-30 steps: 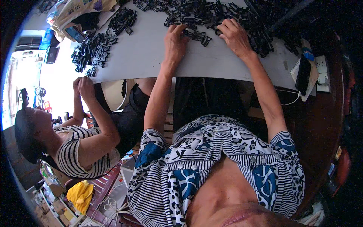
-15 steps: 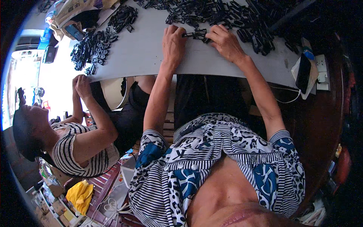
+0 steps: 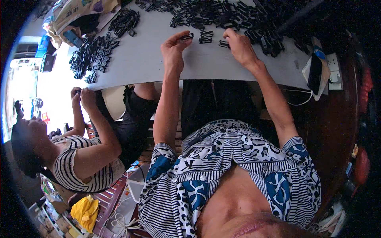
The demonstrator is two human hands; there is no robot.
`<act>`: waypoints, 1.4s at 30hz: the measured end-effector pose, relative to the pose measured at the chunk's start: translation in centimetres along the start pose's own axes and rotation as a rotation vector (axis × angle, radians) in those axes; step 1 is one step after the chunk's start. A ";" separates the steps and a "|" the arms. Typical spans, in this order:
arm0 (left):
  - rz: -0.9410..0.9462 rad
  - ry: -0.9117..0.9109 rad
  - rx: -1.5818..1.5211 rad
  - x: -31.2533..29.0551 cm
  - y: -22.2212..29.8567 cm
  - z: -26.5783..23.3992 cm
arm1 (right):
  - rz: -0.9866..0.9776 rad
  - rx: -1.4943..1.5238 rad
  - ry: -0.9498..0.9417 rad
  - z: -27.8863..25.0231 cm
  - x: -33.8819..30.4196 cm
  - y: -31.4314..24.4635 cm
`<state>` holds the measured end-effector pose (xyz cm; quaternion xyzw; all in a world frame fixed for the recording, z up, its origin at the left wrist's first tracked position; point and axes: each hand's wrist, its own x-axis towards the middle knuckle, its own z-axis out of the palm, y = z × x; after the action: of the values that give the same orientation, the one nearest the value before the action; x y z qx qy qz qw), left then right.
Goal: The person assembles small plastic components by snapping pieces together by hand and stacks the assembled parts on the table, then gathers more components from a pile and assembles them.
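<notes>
My left hand (image 3: 173,51) is raised a little over the table, thumb and fingers closed on a small black plastic piece (image 3: 187,37) with an open frame shape. A small group of similar black pieces (image 3: 206,37) lies side by side on the table between my hands. To the right of that group, my right hand (image 3: 241,48) has its fingers curled, with another slim black piece (image 3: 224,44) sticking out from under its thumb side. The tips of the right fingers are partly hidden.
A large heap of black pieces (image 3: 210,14) spreads along the far side of the grey-white table (image 3: 139,65). Smaller piles (image 3: 93,55) lie at the left, near another person's hands (image 3: 85,95). At the right edge are a phone (image 3: 315,73), a white cable and a power strip (image 3: 334,71).
My hands have moved apart from the group of pieces between them. The left hand has shifted left and holds a piece; the grouped pieces now lie free on the table.
</notes>
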<state>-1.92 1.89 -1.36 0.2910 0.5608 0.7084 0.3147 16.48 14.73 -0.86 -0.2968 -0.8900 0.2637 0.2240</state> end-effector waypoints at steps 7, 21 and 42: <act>0.038 0.001 0.214 -1.9 -0.1 0.7 | -0.177 -0.258 0.253 -1.4 2.1 2.5; 0.513 -0.114 0.915 -4.7 -0.2 2.0 | -0.057 -0.609 0.305 -4.6 3.2 3.8; 0.513 -0.097 1.026 -5.3 -0.4 3.3 | -0.307 -0.059 0.118 -1.3 -2.5 -0.4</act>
<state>4.04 -0.10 -1.40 0.5654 0.7291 0.3849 -0.0235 18.87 13.27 -0.21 -0.1786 -0.9177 0.1822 0.3046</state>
